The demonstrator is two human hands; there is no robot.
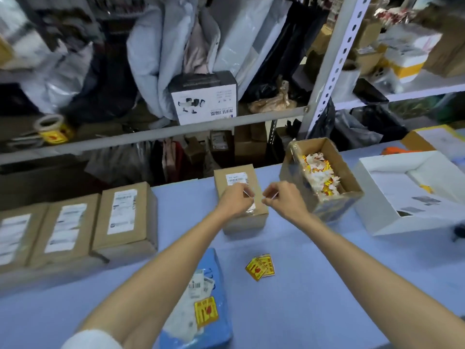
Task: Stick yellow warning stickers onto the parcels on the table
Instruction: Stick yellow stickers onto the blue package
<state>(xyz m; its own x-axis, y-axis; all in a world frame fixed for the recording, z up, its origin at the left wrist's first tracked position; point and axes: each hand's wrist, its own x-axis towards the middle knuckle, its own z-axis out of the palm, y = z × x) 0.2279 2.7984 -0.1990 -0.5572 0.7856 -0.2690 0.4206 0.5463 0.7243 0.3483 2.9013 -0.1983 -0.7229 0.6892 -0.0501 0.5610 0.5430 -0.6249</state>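
Above the box [245, 222], left hand [232, 201] and right hand [283, 197] each pinched a slip [247, 194], perhaps sticker and backing; peeling slowly would help.

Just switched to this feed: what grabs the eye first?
The left hand and right hand meet over a small brown parcel mid-table, each pinching a thin white sliver. Loose yellow stickers lie on the blue table nearer the camera, and an open box of sticker scraps sits right of the parcel.
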